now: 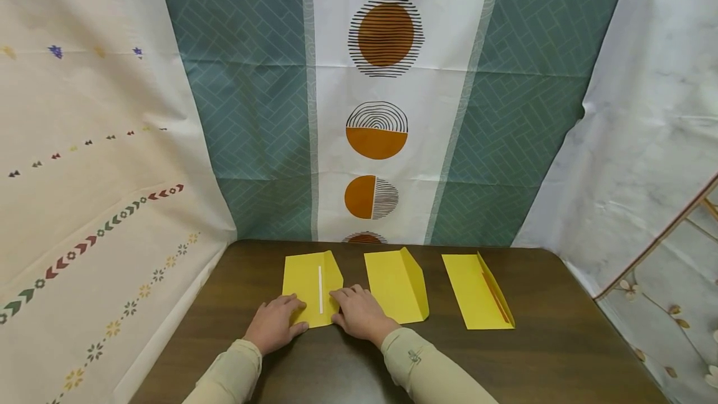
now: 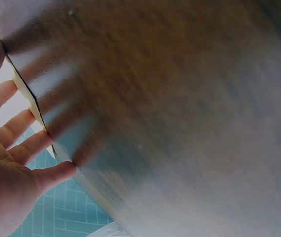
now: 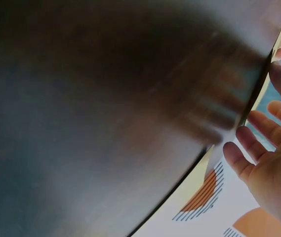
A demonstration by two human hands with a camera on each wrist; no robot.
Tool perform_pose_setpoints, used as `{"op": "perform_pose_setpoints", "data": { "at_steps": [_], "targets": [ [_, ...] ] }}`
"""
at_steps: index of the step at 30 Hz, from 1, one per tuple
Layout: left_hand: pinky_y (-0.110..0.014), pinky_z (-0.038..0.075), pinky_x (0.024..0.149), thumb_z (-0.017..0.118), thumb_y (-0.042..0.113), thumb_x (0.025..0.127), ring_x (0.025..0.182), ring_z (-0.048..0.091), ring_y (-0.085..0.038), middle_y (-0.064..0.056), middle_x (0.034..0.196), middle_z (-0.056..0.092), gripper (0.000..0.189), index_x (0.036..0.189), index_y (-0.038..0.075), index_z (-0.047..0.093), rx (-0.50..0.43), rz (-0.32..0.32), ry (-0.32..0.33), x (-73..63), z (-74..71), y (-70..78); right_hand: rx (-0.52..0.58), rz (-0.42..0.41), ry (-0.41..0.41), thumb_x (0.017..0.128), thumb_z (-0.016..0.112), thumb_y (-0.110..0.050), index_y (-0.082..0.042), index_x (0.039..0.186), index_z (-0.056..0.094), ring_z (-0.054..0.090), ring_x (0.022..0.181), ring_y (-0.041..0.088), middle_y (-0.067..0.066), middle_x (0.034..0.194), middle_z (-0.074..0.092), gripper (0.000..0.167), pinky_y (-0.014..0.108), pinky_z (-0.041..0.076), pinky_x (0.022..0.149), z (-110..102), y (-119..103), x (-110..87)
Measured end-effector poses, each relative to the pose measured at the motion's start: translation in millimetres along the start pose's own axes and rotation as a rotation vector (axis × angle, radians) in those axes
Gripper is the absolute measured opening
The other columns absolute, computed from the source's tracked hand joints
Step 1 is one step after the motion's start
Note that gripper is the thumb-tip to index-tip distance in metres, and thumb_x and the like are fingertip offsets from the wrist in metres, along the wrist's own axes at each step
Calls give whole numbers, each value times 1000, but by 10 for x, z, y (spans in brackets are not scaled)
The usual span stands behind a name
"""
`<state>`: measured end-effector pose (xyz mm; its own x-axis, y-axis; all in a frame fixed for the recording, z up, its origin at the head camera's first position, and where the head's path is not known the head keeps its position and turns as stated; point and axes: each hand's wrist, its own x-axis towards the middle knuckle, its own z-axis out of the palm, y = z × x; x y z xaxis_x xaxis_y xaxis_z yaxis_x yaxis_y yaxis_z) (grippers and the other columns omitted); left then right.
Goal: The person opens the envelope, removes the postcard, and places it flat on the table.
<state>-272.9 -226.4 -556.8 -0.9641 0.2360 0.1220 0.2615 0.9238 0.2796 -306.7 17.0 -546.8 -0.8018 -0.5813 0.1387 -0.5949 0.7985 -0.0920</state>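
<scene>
A yellow envelope (image 1: pixel 305 279) lies on the table at the left, its flap side to the right, with a narrow white strip (image 1: pixel 320 289) running along it. My left hand (image 1: pixel 276 324) rests on its lower left part, fingers spread and nearly straight. At its lower right edge, my right hand (image 1: pixel 361 313) touches it with relaxed fingers. The left wrist view shows the left hand's fingertips (image 2: pixel 63 171) down at the surface. Seen from the right wrist, several fingers (image 3: pixel 251 143) of the right hand reach down near the envelope's pale edge.
A second yellow envelope (image 1: pixel 392 285) lies just right of my right hand, flap raised at its right side. Farther right is a third envelope (image 1: pixel 468 292) with an orange-red strip (image 1: pixel 496 298) at its flap. Patterned cloth (image 1: pixel 370 92) hangs behind the dark wooden table (image 1: pixel 561 341).
</scene>
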Motion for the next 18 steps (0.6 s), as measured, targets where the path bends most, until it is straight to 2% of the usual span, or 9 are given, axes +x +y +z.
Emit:
{"op": "perform_pose_setpoints", "data": {
  "at_steps": [9,18],
  "targets": [
    [-78,46,104,85,42,90,131,65,-41,-17,142,69,45,125,14,75,-7,8,23,-15,17,-9,31,6,3,103,69,-42,-17,148,62,62,130,25,1,144,69,52,43,51,112,16,32,12],
    [-78,44,105,85,40,90,133,64,-40,-17,142,68,44,125,14,75,-2,-2,26,-12,25,17,50,79,-17,100,72,-46,-19,151,59,61,126,25,-2,140,73,59,44,50,107,30,97,43]
  ]
}}
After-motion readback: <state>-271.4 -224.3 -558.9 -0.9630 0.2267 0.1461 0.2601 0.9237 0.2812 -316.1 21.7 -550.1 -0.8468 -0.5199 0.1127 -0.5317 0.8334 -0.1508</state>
